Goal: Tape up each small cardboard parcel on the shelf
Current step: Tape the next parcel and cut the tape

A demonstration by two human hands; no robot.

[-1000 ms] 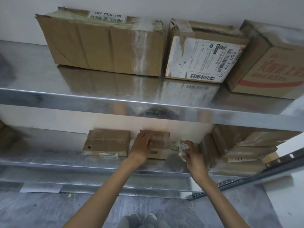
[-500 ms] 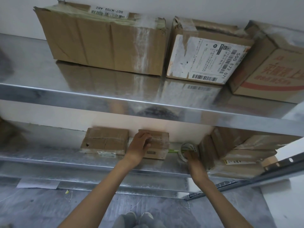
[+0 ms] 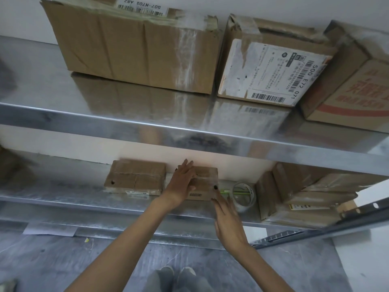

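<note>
Now left hand (image 3: 180,186), fingers (image 3: 187,168) straight, rests on parcel (image 3: 205,183); right hand (image 3: 228,224), likewise, at its edge.

Left hand (image 3: 182,185) flat with fingers straight, right hand (image 3: 228,223) nearer, fingers extended, both arms outstretched.

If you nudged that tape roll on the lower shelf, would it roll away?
Possibly: the tape roll seems to stand on edge, so a nudge might roll it. It looks thin and hollow, so probably light.

White wall (image 3: 273,5) behind shiny metal shelving (image 3: 126,127); grey floor (image 3: 63,260), possibly concrete.
</note>
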